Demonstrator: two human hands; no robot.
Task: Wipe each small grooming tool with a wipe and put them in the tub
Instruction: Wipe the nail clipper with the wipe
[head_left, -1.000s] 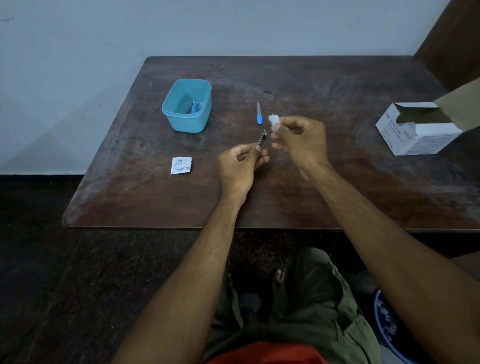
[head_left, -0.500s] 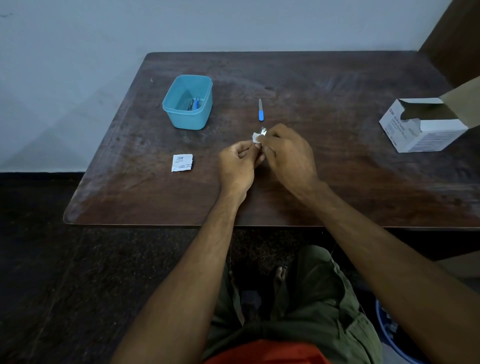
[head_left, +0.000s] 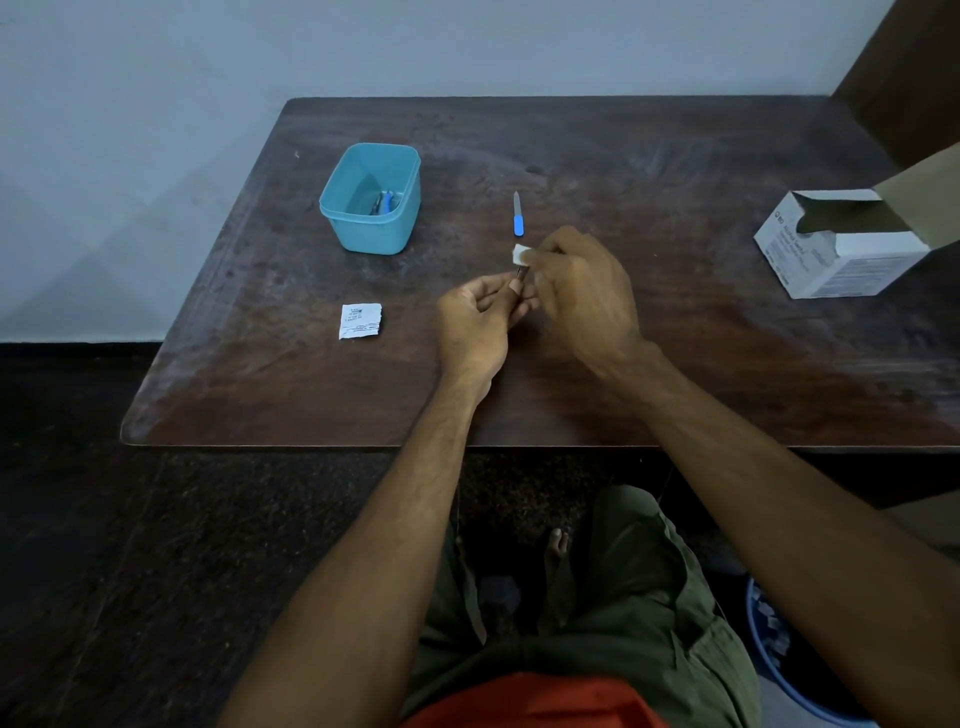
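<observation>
While my left hand (head_left: 475, 325) pinches a thin tool (head_left: 520, 272), mostly hidden, my right hand (head_left: 582, 291) pinches the wipe (head_left: 519, 254) around it.

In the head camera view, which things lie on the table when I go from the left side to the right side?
Teal tub → torn wipe packet → left hand with a small tool → blue-handled nail file → right hand pinching the white wipe → open white box.
</observation>
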